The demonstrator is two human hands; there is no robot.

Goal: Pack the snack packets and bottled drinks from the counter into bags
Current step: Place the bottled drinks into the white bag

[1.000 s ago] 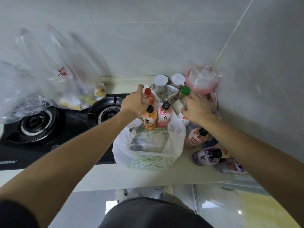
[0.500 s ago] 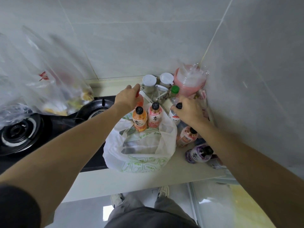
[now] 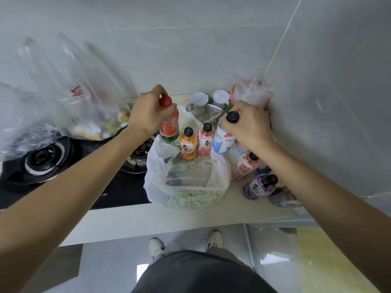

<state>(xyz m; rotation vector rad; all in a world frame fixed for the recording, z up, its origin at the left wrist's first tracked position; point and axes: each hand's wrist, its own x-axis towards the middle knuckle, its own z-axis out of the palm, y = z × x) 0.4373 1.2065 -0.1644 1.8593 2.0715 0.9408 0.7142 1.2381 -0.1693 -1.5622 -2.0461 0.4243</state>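
A white plastic bag (image 3: 186, 187) with green print stands open on the counter. My left hand (image 3: 148, 113) grips the neck of a red-capped watermelon-label bottle (image 3: 170, 127), held above the bag's far left rim. My right hand (image 3: 247, 123) grips the top of a black-capped white and blue bottle (image 3: 224, 140) over the bag's far right rim. An orange bottle (image 3: 188, 146) and a pink bottle (image 3: 205, 142) stand upright at the bag's far side. A pink bottle (image 3: 244, 166) and a purple bottle (image 3: 260, 186) lie on the counter to the right.
A black gas stove (image 3: 44, 159) fills the counter's left. Clear bags with snacks (image 3: 84, 115) hang over it. White-lidded jars (image 3: 198, 102) and a pink wrapped container (image 3: 251, 94) stand in the tiled corner. Another packet (image 3: 283, 197) lies by the right wall.
Both hands have lifted their bottles from behind the bag. The red-capped bottle and the white and blue bottle now hang over the bag's rim. The view shifted slightly.
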